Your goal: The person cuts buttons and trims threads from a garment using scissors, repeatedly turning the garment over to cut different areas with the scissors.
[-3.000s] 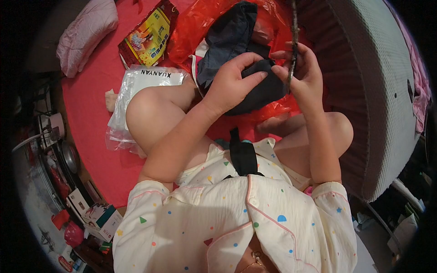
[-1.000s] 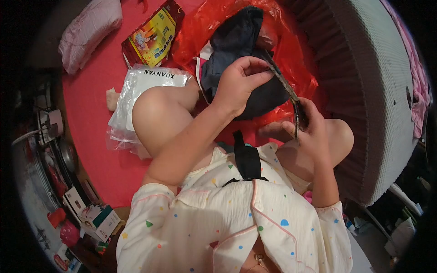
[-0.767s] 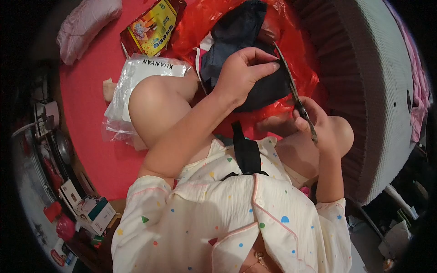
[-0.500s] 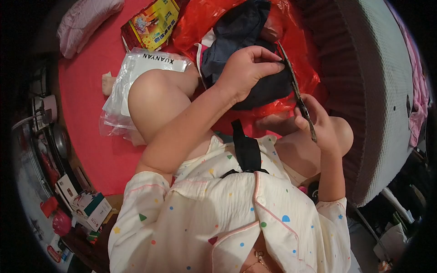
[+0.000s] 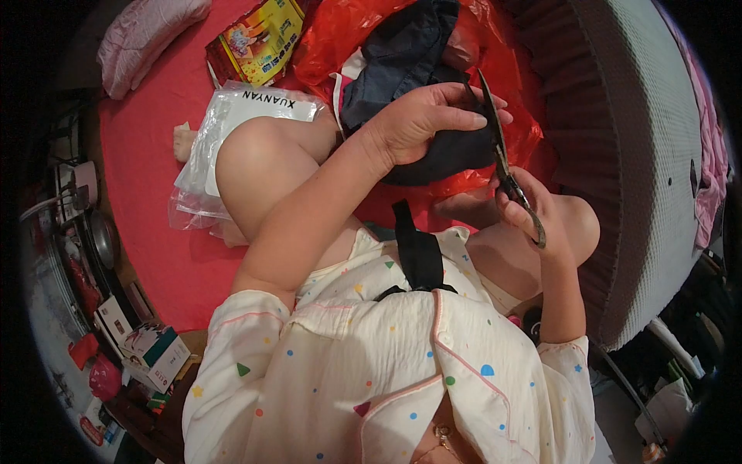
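My right hand (image 5: 533,205) is wrapped round the handles of dark metal scissors (image 5: 499,147), whose blades point up and stand slightly apart. Close beside them is my left hand (image 5: 425,120), its thumb and fingers drawn together; the blades cross in front of its fingertips. Whether a thread or a bit of cloth lies in that pinch is too small to make out. Under the left hand, dark navy cloth (image 5: 398,62) lies bunched on a red plastic bag (image 5: 518,108).
A clear plastic packet (image 5: 212,139) with printed letters lies by my bent knee. Beyond it are a yellow and red food bag (image 5: 263,39) and a pink pillow (image 5: 147,42) on the red sheet (image 5: 154,255). A grey padded edge (image 5: 649,155) rises at the right.
The scissors have opened a little and tilted, and my right hand has lowered slightly. My left hand has shifted right, its fingers loosening and reaching behind the blades.
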Motion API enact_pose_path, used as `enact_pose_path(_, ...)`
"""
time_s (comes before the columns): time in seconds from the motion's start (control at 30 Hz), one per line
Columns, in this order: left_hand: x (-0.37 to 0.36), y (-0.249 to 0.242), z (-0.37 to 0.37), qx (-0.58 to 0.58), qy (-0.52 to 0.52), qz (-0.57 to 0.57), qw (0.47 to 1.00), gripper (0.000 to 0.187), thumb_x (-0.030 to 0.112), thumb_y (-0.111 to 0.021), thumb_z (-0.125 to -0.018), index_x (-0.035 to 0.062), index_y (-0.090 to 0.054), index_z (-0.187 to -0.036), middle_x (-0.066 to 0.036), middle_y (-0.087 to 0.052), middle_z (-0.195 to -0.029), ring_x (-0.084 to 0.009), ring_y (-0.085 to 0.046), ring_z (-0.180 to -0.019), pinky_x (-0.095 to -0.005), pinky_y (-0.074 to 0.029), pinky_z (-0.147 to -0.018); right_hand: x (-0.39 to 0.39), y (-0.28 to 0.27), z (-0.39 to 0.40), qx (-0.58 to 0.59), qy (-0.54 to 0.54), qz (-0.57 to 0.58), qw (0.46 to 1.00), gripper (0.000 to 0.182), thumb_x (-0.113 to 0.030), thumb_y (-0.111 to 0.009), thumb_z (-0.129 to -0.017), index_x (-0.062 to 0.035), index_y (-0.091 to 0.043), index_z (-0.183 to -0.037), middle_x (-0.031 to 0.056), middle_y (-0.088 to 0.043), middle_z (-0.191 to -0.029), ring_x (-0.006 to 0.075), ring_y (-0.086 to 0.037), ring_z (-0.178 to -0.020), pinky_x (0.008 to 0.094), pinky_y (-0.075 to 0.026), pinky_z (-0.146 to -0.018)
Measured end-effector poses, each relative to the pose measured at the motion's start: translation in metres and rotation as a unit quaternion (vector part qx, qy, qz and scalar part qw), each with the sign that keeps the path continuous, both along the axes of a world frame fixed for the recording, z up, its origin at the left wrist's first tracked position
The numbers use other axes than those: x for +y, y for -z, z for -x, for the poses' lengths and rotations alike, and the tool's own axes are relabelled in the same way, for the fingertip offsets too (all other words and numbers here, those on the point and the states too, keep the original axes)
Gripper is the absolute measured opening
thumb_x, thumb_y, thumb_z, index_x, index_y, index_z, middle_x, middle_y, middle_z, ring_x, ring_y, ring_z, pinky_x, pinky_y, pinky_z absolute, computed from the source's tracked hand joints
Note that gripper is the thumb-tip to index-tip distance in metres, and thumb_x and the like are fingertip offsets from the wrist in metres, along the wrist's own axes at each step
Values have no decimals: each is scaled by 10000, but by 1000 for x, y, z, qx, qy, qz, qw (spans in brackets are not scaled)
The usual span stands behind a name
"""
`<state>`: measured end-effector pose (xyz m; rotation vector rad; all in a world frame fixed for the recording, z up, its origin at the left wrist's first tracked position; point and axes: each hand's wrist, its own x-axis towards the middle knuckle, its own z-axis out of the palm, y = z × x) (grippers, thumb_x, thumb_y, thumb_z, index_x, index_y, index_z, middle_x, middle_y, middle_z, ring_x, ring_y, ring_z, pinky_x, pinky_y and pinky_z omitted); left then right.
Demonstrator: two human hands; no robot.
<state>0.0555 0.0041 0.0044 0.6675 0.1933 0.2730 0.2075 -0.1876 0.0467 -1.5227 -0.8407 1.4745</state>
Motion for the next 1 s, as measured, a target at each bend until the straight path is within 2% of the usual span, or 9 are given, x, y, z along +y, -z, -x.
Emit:
enact_pose_path(0.2, -2, 0, 0, 1, 11, 13, 1000, 385, 23, -634, -840, -9, -573, -1219, -151, -632, -1204, -239, -595, -1150, -357, -427, -1058, -2, -2, 1, -2, -4, 6, 1000, 531, -417, -742, -775, -27, -554, -1082, -44, -480, -789, 41, -421, -662, 185, -321, -570)
enact_pose_path(0.27, -2, 1, 0, 5, 13, 19, 1000, 384, 20, -634, -840, -8, -573, -1218, -150, -635, -1198, -239, -596, -1149, -355, -426, -1060, -2, -5, 0, 6, -11, 30, 999, 490, -396, -750, -800, -23, -560, -1054, -13, -512, -851, 71, -477, -757, 208, -382, -675)
enact_pose_path(0.37, -2, -2, 0, 11, 21, 15, 1000, 376, 17, -637, -840, -7, -579, -1212, -148, -640, -1189, -237, -599, -1145, -354, -424, -1062, -6, -1, -2, 6, -20, 18, 1000, 514, -391, -752, -810, -12, -542, -1088, -5, -505, -839, 96, -531, -802, 225, -435, -742)
enact_pose_path(0.4, -2, -3, 0, 14, 25, 6, 1000, 370, 19, -638, -841, -6, -584, -1206, -146, -642, -1185, -236, -600, -1144, -353, -424, -1062, -5, -1, 1, 6, -20, 18, 1000, 514, -391, -752, -810, -12, -542, -1088, -5, -505, -839, 96, -531, -802, 225, -435, -742)
enact_pose_path(0.5, -3, -2, 0, 29, 30, 24, 999, 363, 24, -641, -843, -8, -592, -1201, -141, -644, -1185, -232, -601, -1141, -351, -426, -1060, -3, -2, 8, 51, -7, 3, 999, 581, -457, -714, -813, -26, -521, -1150, -36, -497, -812, 58, -452, -691, 192, -360, -606)
enact_pose_path(0.7, -2, -2, 3, 38, 46, 8, 998, 363, 37, -647, -845, -6, -595, -1201, -136, -645, -1187, -226, -592, -1155, -340, -407, -1070, -1, -4, 7, 47, -32, 5, 998, 592, -468, -703, -828, -23, -508, -1168, -30, -514, -843, 65, -478, -733, 197, -392, -649)
enact_pose_path(0.9, -6, -4, 2, 24, 32, 20, 999, 380, 33, -658, -832, 4, -597, -1207, -139, -645, -1188, -219, -592, -1150, -344, -405, -1068, -8, 6, -2, 16, -27, 3, 999, 616, -508, -733, -780, -38, -520, -1118, -35, -502, -829, 52, -450, -697, 187, -357, -618)
enact_pose_path(0.97, -5, -3, 2, 26, 39, 22, 999, 382, 32, -657, -832, 5, -596, -1208, -141, -643, -1193, -220, -592, -1149, -346, -408, -1065, -9, 6, -5, 51, -37, -8, 998, 447, -346, -733, -853, -2, -553, -1074, 15, -551, -899, 113, -542, -870, 252, -446, -821)
enact_pose_path(1.0, -5, -3, 2, 28, 45, 24, 998, 383, 31, -657, -831, 7, -595, -1209, -143, -641, -1198, -221, -593, -1149, -347, -411, -1062, -9, 5, -3, 51, -37, -8, 998, 447, -346, -733, -853, -2, -553, -1074, 15, -551, -899, 113, -542, -870, 252, -446, -821)
